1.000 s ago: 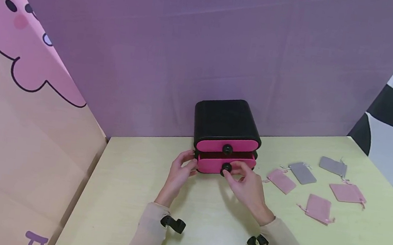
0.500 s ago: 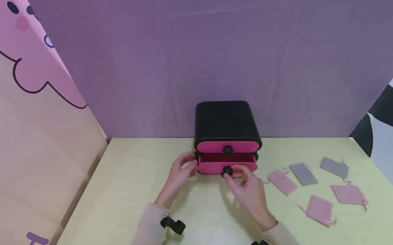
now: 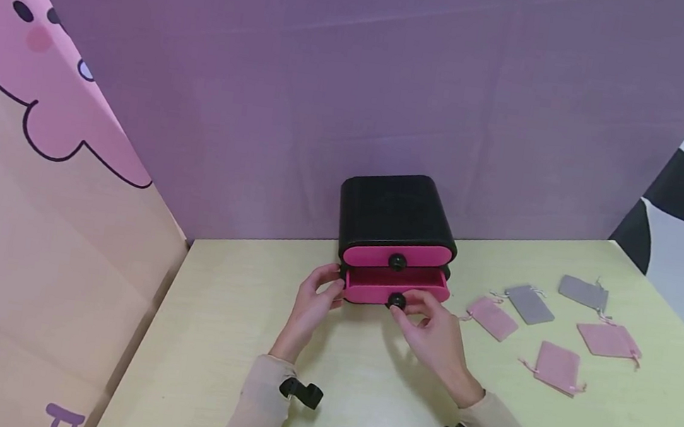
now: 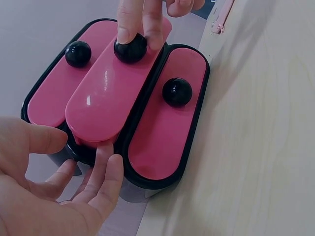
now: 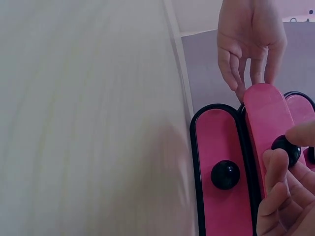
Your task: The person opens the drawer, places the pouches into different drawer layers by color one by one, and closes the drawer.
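A small black drawer cabinet (image 3: 394,209) with pink drawers stands at the back of the table. Its middle drawer (image 3: 371,292) is partly pulled out, and the top of its pink inside shows in the head view. My right hand (image 3: 433,331) pinches that drawer's round black knob (image 4: 130,49) between thumb and fingers. At the cabinet's left side, my left hand (image 3: 313,306) holds the black casing beside the drawer's end, thumb on one side and fingertips on the other. The left wrist view also shows the bottom drawer (image 4: 165,128), closed; the hands and middle drawer hide it in the head view.
Right of the cabinet lie several small drawstring pouches on the pale table (image 3: 224,341), among them a grey pouch (image 3: 529,304) and a pink pouch (image 3: 557,367). A purple cloth wall (image 3: 330,98) rises directly behind the cabinet.
The middle drawer has come further out toward me, with the right hand drawing back on its knob. The left hand stays at the cabinet's side.
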The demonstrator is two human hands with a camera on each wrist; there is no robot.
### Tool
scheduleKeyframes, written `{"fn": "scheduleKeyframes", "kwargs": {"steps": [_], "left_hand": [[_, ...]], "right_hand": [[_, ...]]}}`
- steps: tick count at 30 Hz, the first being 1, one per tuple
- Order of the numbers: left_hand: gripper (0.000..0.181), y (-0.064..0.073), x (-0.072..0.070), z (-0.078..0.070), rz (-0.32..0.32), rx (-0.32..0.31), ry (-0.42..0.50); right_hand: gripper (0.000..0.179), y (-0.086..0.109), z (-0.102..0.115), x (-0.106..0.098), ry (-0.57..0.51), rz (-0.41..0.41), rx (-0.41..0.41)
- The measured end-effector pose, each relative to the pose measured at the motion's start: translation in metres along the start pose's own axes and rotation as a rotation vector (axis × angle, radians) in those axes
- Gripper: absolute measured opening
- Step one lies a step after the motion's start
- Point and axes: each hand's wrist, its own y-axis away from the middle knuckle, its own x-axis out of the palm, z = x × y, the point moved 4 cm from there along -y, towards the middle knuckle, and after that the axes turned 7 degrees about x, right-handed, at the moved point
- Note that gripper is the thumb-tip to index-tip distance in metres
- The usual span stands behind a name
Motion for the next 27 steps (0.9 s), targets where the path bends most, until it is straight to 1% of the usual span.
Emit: {"fn": "scheduleKeyframes", "kwargs": {"steps": [8,16,27], "left_hand": [[0.042,-0.0001,0.0009,0.0011,0.002,-0.005,0.004],[0.042,-0.0006,0.0017,-0.0002,0.001,0.003,0.007],[0.045,-0.0003,0.0024,0.0015,0.002,-0.01,0.006]], "right_hand": [[0.027,0.004,-0.0002,-0.0017,-0.021,-0.002,-0.002],[0.025,0.0059,-0.0019,-0.0007,-0.037,0.006,0.024],[0.025,0.0083,-0.0018,-0.0008,-0.043,0.002,0.031]]}}
